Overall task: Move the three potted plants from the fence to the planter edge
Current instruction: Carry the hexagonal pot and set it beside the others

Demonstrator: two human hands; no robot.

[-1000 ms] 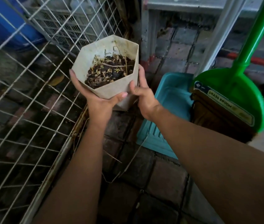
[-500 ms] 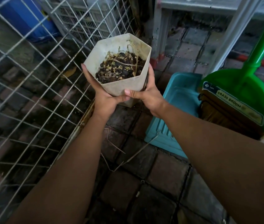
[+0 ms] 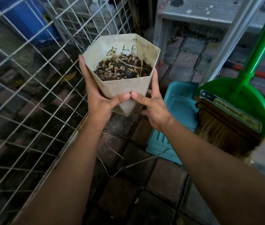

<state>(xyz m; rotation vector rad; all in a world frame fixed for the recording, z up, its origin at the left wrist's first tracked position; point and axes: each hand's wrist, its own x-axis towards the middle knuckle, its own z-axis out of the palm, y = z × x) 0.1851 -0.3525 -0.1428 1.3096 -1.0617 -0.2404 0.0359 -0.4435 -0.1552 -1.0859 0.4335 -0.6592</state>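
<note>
A white hexagonal pot with dark soil and dried, withered stems is held in the air above the brick paving. My left hand wraps its left side, thumb across the front. My right hand grips its right side, thumb meeting the left thumb on the front face. The pot is upright, just right of the white wire fence. No other potted plant and no planter edge are in view.
A teal dustpan lies on the bricks to the right, with a green grass broom leaning over it. A grey metal post and frame stand behind. Beyond the fence are a white crate and a blue container.
Both hands have carried the pot slightly right and toward me, away from the fence. My right hand closed fully onto the pot, its thumb now touching the left thumb.
</note>
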